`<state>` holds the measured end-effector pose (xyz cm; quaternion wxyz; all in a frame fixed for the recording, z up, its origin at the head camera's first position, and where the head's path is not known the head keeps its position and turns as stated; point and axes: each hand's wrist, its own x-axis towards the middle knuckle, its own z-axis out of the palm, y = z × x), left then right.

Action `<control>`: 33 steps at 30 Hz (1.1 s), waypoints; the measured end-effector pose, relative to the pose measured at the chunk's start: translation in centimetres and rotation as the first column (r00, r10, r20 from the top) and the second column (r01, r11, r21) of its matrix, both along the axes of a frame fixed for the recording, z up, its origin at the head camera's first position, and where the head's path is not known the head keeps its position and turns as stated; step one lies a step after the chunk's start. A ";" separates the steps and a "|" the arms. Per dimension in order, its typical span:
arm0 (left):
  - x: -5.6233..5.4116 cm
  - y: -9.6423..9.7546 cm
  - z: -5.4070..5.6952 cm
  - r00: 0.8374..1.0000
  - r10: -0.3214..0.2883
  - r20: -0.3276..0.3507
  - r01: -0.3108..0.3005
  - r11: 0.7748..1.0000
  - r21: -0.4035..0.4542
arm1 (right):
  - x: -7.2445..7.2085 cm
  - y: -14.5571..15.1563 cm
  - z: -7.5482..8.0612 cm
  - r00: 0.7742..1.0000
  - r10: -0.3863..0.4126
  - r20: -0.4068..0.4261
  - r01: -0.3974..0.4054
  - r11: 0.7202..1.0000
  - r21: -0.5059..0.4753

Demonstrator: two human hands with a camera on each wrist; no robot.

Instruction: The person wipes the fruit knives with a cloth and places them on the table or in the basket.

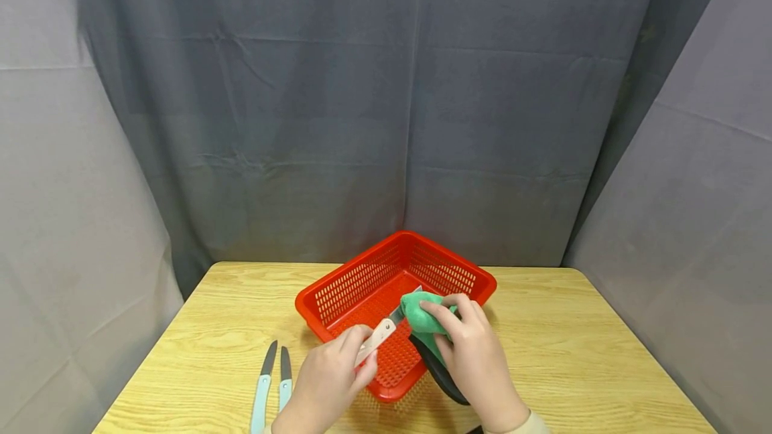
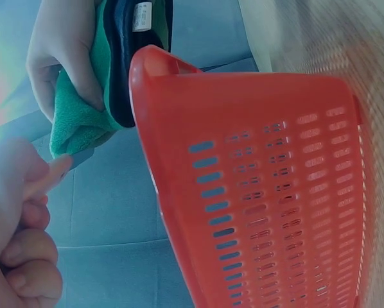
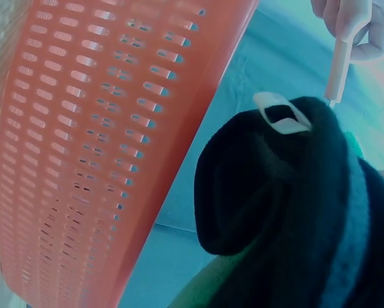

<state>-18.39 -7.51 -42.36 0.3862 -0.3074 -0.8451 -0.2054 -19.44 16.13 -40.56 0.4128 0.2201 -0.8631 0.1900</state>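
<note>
My left hand (image 1: 334,370) grips the pale cream handle of a knife (image 1: 378,337), held tilted above the red basket. A green cloth (image 1: 422,313) is wrapped over the middle of the blade; a bit of metal shows on either side of it. My right hand (image 1: 473,353) pinches this cloth from above with thumb and fingers. A black part of the cloth (image 3: 262,192) hangs down by the basket's near right rim, with a white loop visible in the right wrist view. In the left wrist view a white label shows on the dark part.
The red plastic basket (image 1: 356,273) with slotted walls stands on the wooden table (image 1: 573,347). Two knives with light blue handles, a longer-looking knife (image 1: 261,390) and another knife (image 1: 285,380), lie left of it. Grey curtains (image 1: 313,119) surround the table.
</note>
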 end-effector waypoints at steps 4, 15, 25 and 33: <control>0.0 0.0 0.0 1.000 -0.004 0.003 0.004 1.000 0.001 | -0.1 0.3 0.0 0.999 -0.034 -0.002 0.034 0.999 -0.013; 0.2 0.0 0.1 0.997 -0.016 0.077 0.014 1.000 0.022 | -0.3 1.4 0.8 0.990 -0.135 -0.047 0.130 0.987 -0.091; 0.1 0.0 0.1 0.996 0.039 0.084 -0.042 0.998 0.041 | 0.3 1.6 1.7 0.990 -0.095 -0.101 0.086 0.993 -0.087; 0.0 0.0 0.0 0.996 0.057 0.066 -0.060 0.997 0.043 | 0.6 0.6 1.3 0.989 0.025 -0.143 -0.028 0.999 -0.023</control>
